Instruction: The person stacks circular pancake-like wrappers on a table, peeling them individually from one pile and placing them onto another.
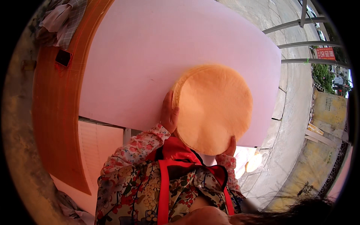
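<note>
A thick stack of round, pale orange sheets, felt-like in look [215, 108], is held between my two hands over the near edge of the pink-white table [142, 48]. My left hand [170, 114] grips the stack's left rim, with the thumb on the near side and the layered edges showing beside the fingers. At the lower right rim my right hand [230, 147] holds the stack, one digit showing along its edge and the other fingers hidden. The top sheet is slightly dented in the middle.
On the left, an orange-brown cloth [56, 112] covers another surface, with a black phone [63, 57] and crumpled fabric [58, 22] on it. Metal poles [307, 44] stand beyond the table's right side. Pale round pieces [254, 162] lie low by my right arm.
</note>
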Action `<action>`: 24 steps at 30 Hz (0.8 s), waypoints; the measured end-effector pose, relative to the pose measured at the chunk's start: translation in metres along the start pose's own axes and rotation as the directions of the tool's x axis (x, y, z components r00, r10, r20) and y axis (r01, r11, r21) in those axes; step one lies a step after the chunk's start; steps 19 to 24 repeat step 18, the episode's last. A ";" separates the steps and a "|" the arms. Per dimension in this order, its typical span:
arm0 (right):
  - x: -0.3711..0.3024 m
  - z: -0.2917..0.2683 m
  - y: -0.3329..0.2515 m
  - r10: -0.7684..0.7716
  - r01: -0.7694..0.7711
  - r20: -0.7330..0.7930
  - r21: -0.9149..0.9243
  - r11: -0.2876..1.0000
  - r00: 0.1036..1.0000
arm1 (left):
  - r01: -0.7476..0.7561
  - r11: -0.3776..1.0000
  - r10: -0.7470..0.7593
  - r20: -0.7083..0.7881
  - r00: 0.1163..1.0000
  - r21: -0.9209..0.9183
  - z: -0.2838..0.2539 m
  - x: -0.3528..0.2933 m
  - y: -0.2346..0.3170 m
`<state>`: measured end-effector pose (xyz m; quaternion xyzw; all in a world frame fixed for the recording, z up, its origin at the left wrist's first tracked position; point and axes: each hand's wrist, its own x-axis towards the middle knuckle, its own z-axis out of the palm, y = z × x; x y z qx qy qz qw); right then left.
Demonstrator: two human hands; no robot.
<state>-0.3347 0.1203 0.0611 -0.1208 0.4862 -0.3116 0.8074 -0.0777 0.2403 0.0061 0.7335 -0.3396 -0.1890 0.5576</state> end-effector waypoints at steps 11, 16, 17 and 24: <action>0.013 -0.011 0.009 -0.094 0.055 -0.136 -0.265 0.963 0.986 | 0.246 0.780 -0.151 0.208 0.966 -0.576 -0.049 0.113 -0.062; 0.016 -0.029 0.004 -0.145 0.103 -0.138 -0.273 0.956 0.980 | 0.052 0.880 0.132 0.348 0.928 -0.471 -0.005 0.126 -0.037; 0.017 -0.022 0.008 -0.142 0.099 -0.135 -0.287 0.953 0.981 | 0.045 0.894 0.133 0.360 0.923 -0.446 -0.006 0.126 -0.039; 0.018 -0.015 0.010 -0.140 0.095 -0.131 -0.301 0.949 0.981 | 0.038 0.906 0.134 0.372 0.918 -0.421 -0.006 0.127 -0.041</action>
